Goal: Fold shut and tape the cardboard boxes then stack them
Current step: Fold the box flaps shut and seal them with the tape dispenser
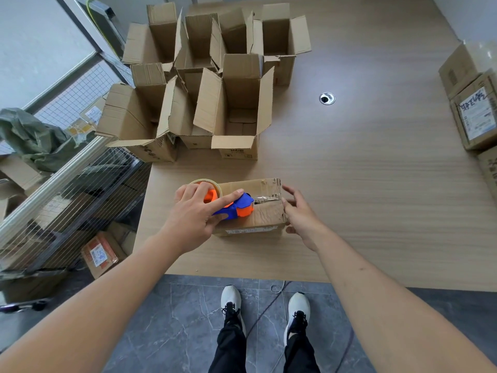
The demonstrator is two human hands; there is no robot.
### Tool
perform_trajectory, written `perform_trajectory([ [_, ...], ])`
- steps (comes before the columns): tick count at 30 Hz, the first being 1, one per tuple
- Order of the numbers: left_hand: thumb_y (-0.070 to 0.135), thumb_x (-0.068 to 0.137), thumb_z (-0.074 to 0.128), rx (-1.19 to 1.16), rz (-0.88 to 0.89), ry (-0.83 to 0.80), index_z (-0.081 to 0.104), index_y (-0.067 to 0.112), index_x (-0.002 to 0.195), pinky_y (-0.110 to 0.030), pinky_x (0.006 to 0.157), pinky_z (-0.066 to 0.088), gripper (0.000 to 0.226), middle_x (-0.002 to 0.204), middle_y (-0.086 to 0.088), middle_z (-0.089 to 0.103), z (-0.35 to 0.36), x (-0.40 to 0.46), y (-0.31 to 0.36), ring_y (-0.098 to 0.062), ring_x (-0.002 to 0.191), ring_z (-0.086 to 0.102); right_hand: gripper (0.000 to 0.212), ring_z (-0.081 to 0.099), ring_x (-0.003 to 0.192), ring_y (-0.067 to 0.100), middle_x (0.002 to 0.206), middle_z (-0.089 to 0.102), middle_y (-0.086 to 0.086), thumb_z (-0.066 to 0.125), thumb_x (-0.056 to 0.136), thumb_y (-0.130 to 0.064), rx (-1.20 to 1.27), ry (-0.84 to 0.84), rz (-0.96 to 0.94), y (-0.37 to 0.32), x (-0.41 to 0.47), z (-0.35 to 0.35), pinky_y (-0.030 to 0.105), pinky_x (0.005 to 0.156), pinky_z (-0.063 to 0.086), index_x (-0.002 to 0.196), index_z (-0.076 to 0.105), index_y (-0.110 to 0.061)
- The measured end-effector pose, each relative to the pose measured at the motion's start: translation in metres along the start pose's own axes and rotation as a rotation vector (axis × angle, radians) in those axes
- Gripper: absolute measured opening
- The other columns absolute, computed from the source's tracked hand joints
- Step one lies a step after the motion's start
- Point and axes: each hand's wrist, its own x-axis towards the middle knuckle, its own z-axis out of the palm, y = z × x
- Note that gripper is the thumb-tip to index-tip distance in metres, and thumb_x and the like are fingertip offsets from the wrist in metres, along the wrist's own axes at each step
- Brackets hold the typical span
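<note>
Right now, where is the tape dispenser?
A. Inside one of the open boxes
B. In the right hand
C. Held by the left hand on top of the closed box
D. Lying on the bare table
C: the left hand grips the tape dispenser on the closed box; the right hand rests at the box's end.

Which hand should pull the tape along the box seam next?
Left. The left hand already grips the blue and orange tape dispenser on top of the closed brown cardboard box. The right hand is open at the box's right end, likely best for steadying.
</note>
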Motion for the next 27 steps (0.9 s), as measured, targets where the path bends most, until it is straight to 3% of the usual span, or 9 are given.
perform_trajectory([
  [3, 0.038, 0.099, 0.056, 0.000, 0.004, 0.009, 0.014, 0.058, 0.156, -0.047, 0.101, 0.032, 0.074, 0.126, 0.000, 0.046, 0.000, 0.001, 0.000, -0.026, 0.113, 0.043, 0.036, 0.062, 0.113, 0.010, 0.129, 0.061, -0.011, 0.049, 0.106, -0.019, -0.014, 0.151, -0.188, 0.000, -0.002, 0.010, 0.028, 0.083, 0.057, 0.136, 0.056, -0.039],
  [5, 0.038, 0.098, 0.057, -0.003, 0.008, 0.010, 0.014, 0.057, 0.157, -0.048, 0.100, 0.033, 0.075, 0.126, 0.000, 0.046, 0.000, 0.001, 0.000, -0.026, 0.114, 0.043, 0.038, 0.050, 0.129, 0.003, 0.140, 0.054, -0.015, 0.040, 0.108, -0.022, -0.107, 0.335, -0.353, -0.003, -0.004, 0.023, 0.022, 0.102, 0.042, 0.143, 0.053, -0.033],
  [7, 0.038, 0.098, 0.057, -0.011, 0.007, 0.011, 0.014, 0.057, 0.157, -0.048, 0.100, 0.033, 0.075, 0.126, 0.000, 0.045, -0.001, 0.000, -0.001, -0.027, 0.114, 0.044, 0.041, 0.034, 0.143, 0.002, 0.157, 0.040, -0.012, 0.033, 0.111, -0.031, -0.230, 0.339, -0.454, -0.004, -0.004, 0.038, 0.021, 0.111, 0.029, 0.150, 0.047, -0.033],
  [9, 0.039, 0.100, 0.056, -0.021, 0.003, -0.003, 0.013, 0.058, 0.156, -0.047, 0.102, 0.033, 0.074, 0.126, 0.000, 0.046, -0.002, 0.000, 0.000, -0.027, 0.115, 0.044, 0.042, 0.023, 0.150, 0.003, 0.167, 0.023, -0.014, 0.031, 0.111, -0.036, -0.381, 0.276, -0.485, 0.001, -0.002, 0.049, 0.023, 0.109, 0.029, 0.151, 0.045, -0.037],
  [13, 0.044, 0.102, 0.050, -0.045, 0.007, -0.067, 0.010, 0.062, 0.155, -0.042, 0.103, 0.031, 0.069, 0.126, 0.002, 0.045, -0.014, 0.005, -0.003, -0.025, 0.115, 0.041, 0.041, 0.035, 0.145, 0.008, 0.167, 0.017, -0.021, 0.030, 0.111, -0.037, -0.513, 0.363, -0.504, 0.007, -0.002, 0.052, 0.032, 0.097, 0.043, 0.148, 0.044, -0.045],
  [19, 0.055, 0.103, 0.043, -0.134, 0.001, -0.333, 0.015, 0.071, 0.147, -0.034, 0.078, 0.034, 0.055, 0.097, 0.008, 0.046, -0.044, 0.035, -0.008, -0.017, 0.090, 0.046, 0.045, 0.033, 0.147, 0.009, 0.167, 0.010, -0.027, 0.028, 0.109, -0.036, -0.608, 0.391, -0.490, 0.006, -0.003, 0.053, 0.039, 0.102, 0.047, 0.151, 0.038, -0.048],
  [22, 0.051, 0.103, 0.046, -0.282, -0.095, -0.513, 0.027, 0.070, 0.144, -0.038, 0.081, 0.042, 0.049, 0.110, 0.008, 0.056, -0.054, 0.046, -0.010, -0.017, 0.097, 0.054, 0.046, 0.030, 0.148, 0.007, 0.166, 0.008, -0.029, 0.026, 0.109, -0.038, -0.639, 0.379, -0.497, 0.006, -0.003, 0.052, 0.040, 0.105, 0.045, 0.153, 0.034, -0.049],
  [25, 0.044, 0.104, 0.049, -0.417, -0.179, -0.599, 0.036, 0.068, 0.141, -0.036, 0.077, 0.041, 0.046, 0.124, 0.013, 0.056, -0.060, 0.041, -0.026, -0.012, 0.100, 0.053, 0.045, 0.030, 0.149, 0.009, 0.166, 0.008, -0.029, 0.025, 0.109, -0.039, -0.644, 0.372, -0.504, 0.007, -0.002, 0.052, 0.041, 0.106, 0.045, 0.153, 0.032, -0.050],
  [27, 0.042, 0.105, 0.050, -0.488, -0.218, -0.640, 0.039, 0.065, 0.142, -0.038, 0.086, 0.042, 0.045, 0.129, 0.013, 0.056, -0.063, 0.032, -0.041, -0.015, 0.106, 0.054, 0.045, 0.033, 0.148, 0.010, 0.166, 0.008, -0.030, 0.025, 0.109, -0.040, -0.648, 0.373, -0.504, 0.007, -0.002, 0.052, 0.040, 0.104, 0.046, 0.152, 0.032, -0.051],
])
